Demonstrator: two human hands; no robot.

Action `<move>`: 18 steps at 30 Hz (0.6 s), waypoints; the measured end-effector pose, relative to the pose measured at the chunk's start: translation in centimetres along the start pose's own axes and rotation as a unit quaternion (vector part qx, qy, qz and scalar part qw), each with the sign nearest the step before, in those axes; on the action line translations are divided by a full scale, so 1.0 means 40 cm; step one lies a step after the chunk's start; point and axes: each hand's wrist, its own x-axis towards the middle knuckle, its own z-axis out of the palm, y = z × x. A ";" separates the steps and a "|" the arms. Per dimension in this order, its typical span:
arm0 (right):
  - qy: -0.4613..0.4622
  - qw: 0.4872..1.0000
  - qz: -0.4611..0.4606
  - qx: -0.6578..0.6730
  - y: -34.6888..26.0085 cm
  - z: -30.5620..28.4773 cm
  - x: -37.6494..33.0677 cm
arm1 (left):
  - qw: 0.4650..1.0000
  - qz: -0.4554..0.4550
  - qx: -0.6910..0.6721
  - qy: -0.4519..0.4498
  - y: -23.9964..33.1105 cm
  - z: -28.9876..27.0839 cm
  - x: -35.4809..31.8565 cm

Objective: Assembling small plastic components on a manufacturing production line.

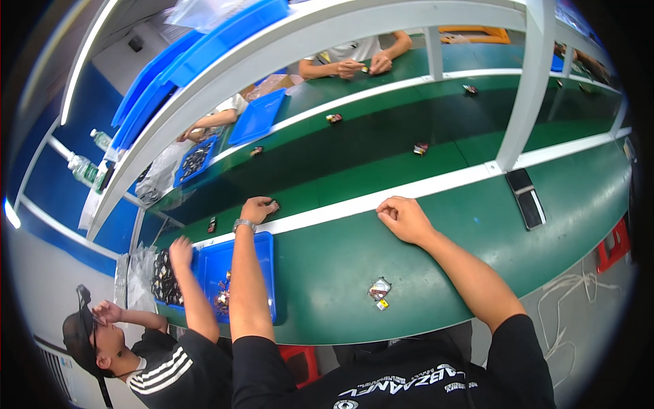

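The person's left hand [257, 210], with a silver metal-banded wristwatch [244, 225] on its wrist, reaches over a long white metal rail [340, 213] to the dark green strip [354, 177] beyond. Its fingertips are at a small silver-and-brown piece [274, 206] lying just past the rail; whether they grip it or only touch it, I cannot tell. The right hand [405, 218] is just above the near green surface [327, 273], beside the rail, its fingers curled in toward the thumb; I cannot tell whether anything is inside them.

On the surface in front of the person, between the forearms, lies a small silver-and-dark crinkled piece [379, 288] with a small yellow-and-white tag [383, 305] just beside it. Left of these, partly behind the left forearm, a blue rectangular plastic tray [264, 262] contains small mixed-colour pieces [223, 294]. Further left, a co-worker's hand [181, 252] is near a heap of small black-and-white pieces [165, 279]. A black rectangular phone-like device [525, 198] lies toward the surface's right end. More small pieces [420, 148] sit well apart along the green strip.
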 end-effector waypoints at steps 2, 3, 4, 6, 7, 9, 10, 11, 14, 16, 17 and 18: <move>-0.002 1.000 0.002 0.000 0.002 0.000 0.003 | 0.999 0.009 -0.029 -0.021 0.026 0.002 -0.005; 0.001 1.000 -0.004 -0.002 0.004 -0.001 0.003 | 0.998 0.013 -0.057 -0.028 0.046 0.001 -0.009; 0.002 1.000 0.008 -0.005 0.008 -0.004 -0.001 | 0.996 0.017 -0.077 -0.034 0.066 0.005 -0.014; -0.002 1.000 0.000 0.013 0.001 0.006 0.007 | 0.992 0.034 -0.119 -0.037 0.079 -0.019 -0.032; -0.005 1.000 0.004 0.014 -0.003 0.009 0.009 | 0.987 0.050 -0.144 -0.041 0.084 -0.027 -0.044; -0.013 1.000 0.006 0.020 -0.012 0.019 0.014 | 0.968 0.070 -0.238 -0.021 0.111 -0.014 -0.081; -0.010 1.000 0.012 0.006 0.006 0.007 0.010 | 0.951 0.062 -0.301 -0.020 0.182 0.026 -0.107; -0.009 1.000 0.018 0.002 0.019 0.000 0.004 | 0.931 0.052 -0.361 -0.014 0.252 0.062 -0.143; 0.001 1.000 -0.026 -0.012 -0.017 0.008 0.001 | 0.863 0.083 -0.491 -0.079 0.307 0.133 -0.228; 0.024 0.998 -0.037 0.036 -0.037 0.020 -0.006 | 0.808 0.050 -0.576 -0.116 0.354 0.201 -0.283; 0.020 0.999 -0.032 0.033 -0.042 0.020 -0.026 | 0.784 0.017 -0.605 -0.139 0.379 0.235 -0.323; 0.031 0.998 -0.042 0.043 -0.057 0.027 -0.032 | 0.784 0.017 -0.605 -0.137 0.391 0.251 -0.349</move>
